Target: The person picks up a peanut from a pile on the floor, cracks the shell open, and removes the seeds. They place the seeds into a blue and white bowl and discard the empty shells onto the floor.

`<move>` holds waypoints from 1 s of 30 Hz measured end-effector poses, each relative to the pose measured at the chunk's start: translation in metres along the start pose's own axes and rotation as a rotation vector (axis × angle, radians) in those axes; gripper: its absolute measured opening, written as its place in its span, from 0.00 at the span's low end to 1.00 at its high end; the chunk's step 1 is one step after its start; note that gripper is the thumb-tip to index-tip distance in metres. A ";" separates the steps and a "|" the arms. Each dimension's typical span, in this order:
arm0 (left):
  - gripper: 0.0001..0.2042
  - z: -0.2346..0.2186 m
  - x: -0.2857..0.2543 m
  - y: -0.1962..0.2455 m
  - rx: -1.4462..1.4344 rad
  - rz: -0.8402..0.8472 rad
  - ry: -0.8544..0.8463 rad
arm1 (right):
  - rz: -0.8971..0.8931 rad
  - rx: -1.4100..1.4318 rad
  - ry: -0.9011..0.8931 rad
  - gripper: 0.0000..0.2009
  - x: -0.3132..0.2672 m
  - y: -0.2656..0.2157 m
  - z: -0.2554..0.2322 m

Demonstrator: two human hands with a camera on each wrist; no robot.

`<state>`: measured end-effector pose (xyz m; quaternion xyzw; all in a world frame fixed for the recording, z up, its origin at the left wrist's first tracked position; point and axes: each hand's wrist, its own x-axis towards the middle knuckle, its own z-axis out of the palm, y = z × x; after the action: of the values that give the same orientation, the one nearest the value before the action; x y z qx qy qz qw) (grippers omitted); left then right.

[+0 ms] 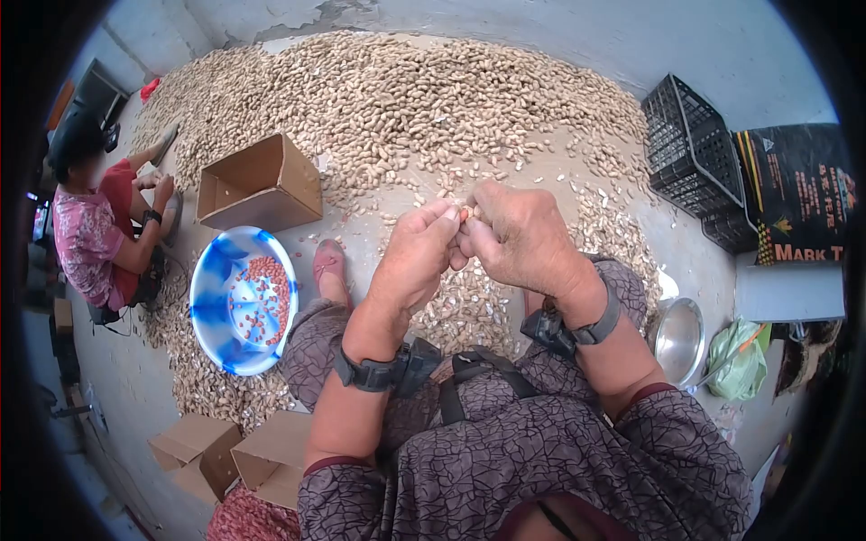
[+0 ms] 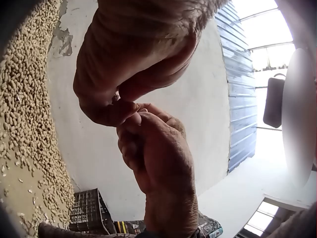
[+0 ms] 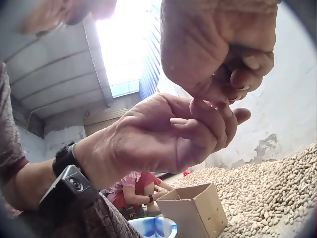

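Note:
My left hand (image 1: 406,261) and right hand (image 1: 534,239) meet fingertip to fingertip in front of my lap. Between them a peanut (image 1: 464,215) shows a bit of red kernel, pinched by thumbs and fingers of both hands. In the left wrist view, the left hand (image 2: 141,54) is above and the right hand (image 2: 166,153) below, their curled fingers hiding most of the peanut. The right wrist view has the left hand (image 3: 158,134) with its fingers bent in against the right hand (image 3: 218,47). Loose shells (image 1: 460,311) lie on the floor below the hands.
Behind spreads a large heap of unshelled peanuts (image 1: 406,95). At left stand a cardboard box (image 1: 262,194) and a blue-and-white basin (image 1: 206,311) holding red kernels; another person (image 1: 104,216) sits beyond. Black crates (image 1: 690,135), a black sack (image 1: 798,194) and a metal bowl (image 1: 678,338) are at right.

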<state>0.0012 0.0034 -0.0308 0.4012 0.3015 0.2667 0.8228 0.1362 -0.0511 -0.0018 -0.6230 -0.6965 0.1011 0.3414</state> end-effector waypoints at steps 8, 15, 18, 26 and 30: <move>0.09 -0.002 -0.001 0.003 0.077 -0.006 -0.035 | -0.037 -0.045 -0.010 0.08 -0.001 -0.001 -0.001; 0.12 -0.003 0.001 0.002 0.009 -0.013 -0.051 | -0.029 0.060 -0.027 0.06 -0.002 -0.004 -0.002; 0.11 -0.001 -0.001 0.004 -0.017 -0.008 -0.072 | 0.016 0.147 -0.028 0.05 -0.003 -0.001 -0.004; 0.16 0.007 -0.006 0.010 0.249 -0.103 -0.166 | 0.147 0.243 -0.071 0.04 -0.001 0.006 -0.013; 0.17 0.005 -0.004 0.001 0.278 -0.139 -0.216 | 0.106 0.206 -0.025 0.04 0.002 0.010 -0.019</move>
<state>0.0019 -0.0011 -0.0260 0.5156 0.2722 0.1202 0.8035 0.1557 -0.0522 0.0077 -0.6192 -0.6527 0.1979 0.3892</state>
